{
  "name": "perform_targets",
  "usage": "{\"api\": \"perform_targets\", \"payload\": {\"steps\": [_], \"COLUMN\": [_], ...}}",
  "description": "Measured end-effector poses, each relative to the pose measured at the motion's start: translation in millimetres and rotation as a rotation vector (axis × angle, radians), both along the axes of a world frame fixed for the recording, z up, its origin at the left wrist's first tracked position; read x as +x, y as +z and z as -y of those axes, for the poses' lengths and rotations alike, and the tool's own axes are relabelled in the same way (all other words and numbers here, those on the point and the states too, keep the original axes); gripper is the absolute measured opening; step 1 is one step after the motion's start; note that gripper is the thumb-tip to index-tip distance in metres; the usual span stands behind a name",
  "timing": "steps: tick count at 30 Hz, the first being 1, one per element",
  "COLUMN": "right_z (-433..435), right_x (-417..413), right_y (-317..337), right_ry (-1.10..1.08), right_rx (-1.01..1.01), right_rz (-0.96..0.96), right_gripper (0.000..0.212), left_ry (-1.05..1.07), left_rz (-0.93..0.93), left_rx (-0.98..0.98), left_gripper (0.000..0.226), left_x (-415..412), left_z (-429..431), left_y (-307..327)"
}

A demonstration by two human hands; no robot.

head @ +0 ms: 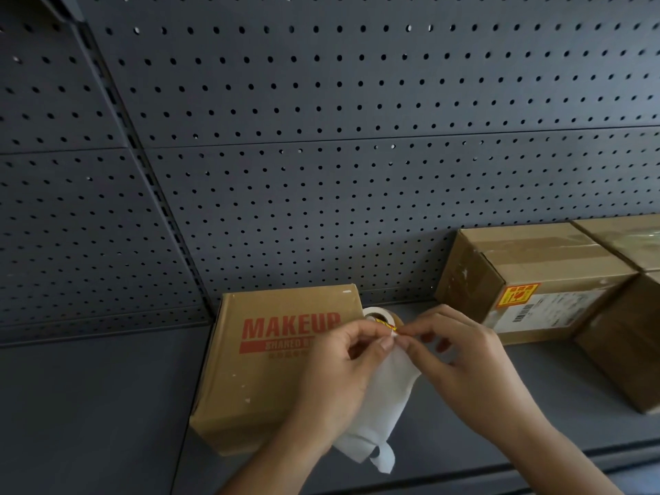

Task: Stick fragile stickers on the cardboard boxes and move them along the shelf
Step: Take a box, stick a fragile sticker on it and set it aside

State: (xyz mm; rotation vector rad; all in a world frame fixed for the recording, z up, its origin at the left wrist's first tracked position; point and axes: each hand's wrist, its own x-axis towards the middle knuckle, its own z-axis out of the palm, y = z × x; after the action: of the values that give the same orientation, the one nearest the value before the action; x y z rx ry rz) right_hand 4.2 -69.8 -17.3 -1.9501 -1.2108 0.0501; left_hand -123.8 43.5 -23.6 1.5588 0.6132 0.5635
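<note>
a: where's the sticker?
b: the red-and-yellow sticker point(390, 329) is in the air just off the right edge of the makeup box point(282, 355), pinched between both hands.
a: and how are the hands set?
b: the left hand point(343, 369) is curled, thumb and forefinger pinching the top of the white backing strip point(385, 398), which hangs down past the makeup box's right front corner. the right hand point(460, 362) pinches the sticker's edge with thumb and forefinger, its other fingers loosely bent.
a: the roll?
b: the sticker roll point(378, 313) sits on the shelf point(89, 405) just beside the makeup box's right rear corner, partly hidden by the fingers.
a: other boxes?
b: right of the makeup box, apart from it, stands a taped box point(543, 276) with a fragile label point(518, 294) on its front. more boxes point(621, 341) lie further right, cut off by the frame. behind the makeup box rises a dark pegboard point(321, 137).
</note>
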Motion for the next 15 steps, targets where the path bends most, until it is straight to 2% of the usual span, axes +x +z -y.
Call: {"api": "perform_targets", "payload": {"steps": [3, 7, 15], "right_z": [0.0, 2.5, 9.5], "right_x": [3.0, 12.9, 29.0], "right_y": [3.4, 8.2, 35.7], "right_ry": [0.023, -0.054, -0.267], "right_rx": [0.001, 0.014, 0.224], "right_rz": [-0.101, -0.200, -0.207], "right_gripper": [0.006, 0.013, 0.014], "left_ry": [0.001, 0.029, 0.033], "left_rz": [-0.013, -0.044, -0.133], "left_rx": [0.000, 0.037, 0.076], "left_gripper": [0.007, 0.005, 0.004], "left_x": [0.5, 1.0, 0.9], "left_z": [-0.5, -1.8, -1.4], "left_y": [-2.5, -4.7, -1.1]}}
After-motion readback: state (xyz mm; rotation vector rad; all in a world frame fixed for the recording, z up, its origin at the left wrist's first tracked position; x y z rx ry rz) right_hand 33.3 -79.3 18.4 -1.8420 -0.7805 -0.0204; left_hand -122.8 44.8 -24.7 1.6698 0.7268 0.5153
